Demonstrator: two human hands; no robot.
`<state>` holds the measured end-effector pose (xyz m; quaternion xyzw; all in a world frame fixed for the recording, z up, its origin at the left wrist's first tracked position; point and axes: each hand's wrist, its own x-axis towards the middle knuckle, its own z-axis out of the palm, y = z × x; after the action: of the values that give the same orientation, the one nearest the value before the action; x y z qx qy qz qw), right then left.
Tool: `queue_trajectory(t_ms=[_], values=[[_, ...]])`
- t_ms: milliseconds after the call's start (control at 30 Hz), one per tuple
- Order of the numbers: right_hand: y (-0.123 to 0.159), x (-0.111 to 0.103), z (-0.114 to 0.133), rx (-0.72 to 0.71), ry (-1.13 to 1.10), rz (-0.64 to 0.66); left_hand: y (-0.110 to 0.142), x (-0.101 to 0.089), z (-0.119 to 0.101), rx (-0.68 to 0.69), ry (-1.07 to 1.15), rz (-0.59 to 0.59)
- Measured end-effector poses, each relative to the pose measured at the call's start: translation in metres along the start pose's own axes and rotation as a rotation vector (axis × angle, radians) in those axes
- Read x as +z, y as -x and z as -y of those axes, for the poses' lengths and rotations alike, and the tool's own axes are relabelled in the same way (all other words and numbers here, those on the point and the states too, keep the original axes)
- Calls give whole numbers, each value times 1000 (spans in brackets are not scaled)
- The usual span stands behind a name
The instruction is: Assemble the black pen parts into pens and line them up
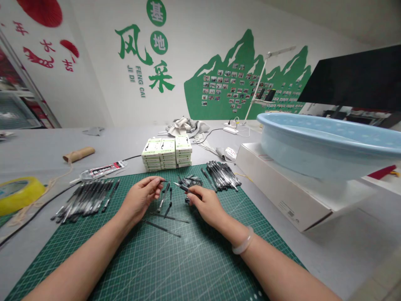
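Note:
My left hand (145, 196) is closed in a pinch above the cutting mat (200, 263); a small dark tip pokes out at its fingertips, too little of it showing to name. Between the thumb and fingers of my right hand (205, 205) is a pen barrel (182, 187), its pointed end aimed up and to the left. A small gap separates the two hands. Pen parts (164, 196) lie on the mat between them, and two thin refills (163, 228) rest nearer to me. Behind my right hand is a small heap of short pen parts (191, 180).
Bundles of pens lie left (89, 198) and right (223, 175). Small stacked boxes (166, 154) stand at the mat's far edge. A blue basin (313, 154) sits on a white box (275, 196) at right. Yellow tape (21, 194) and a bamboo piece (79, 154) are at left.

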<state>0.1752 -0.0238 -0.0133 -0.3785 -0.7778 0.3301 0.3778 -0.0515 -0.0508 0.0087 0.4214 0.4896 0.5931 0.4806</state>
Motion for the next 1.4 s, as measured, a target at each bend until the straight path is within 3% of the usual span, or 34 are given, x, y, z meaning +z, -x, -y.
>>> queue_trajectory(t_ms=[200, 533, 1067, 1233, 1400], values=[[4, 5, 4, -26, 37, 26, 1, 10, 2, 45, 30, -13], [6, 7, 8, -61, 65, 31, 10, 24, -3, 218, -326, 52], [5, 5, 13, 23, -56, 73, 13, 28, -5, 136, -258, 55], [2, -7, 10, -38, 106, -29, 4, 18, 3, 145, -227, -69], [-5, -25, 0, -98, 374, -188, -2, 11, 3, 123, -207, -90]])
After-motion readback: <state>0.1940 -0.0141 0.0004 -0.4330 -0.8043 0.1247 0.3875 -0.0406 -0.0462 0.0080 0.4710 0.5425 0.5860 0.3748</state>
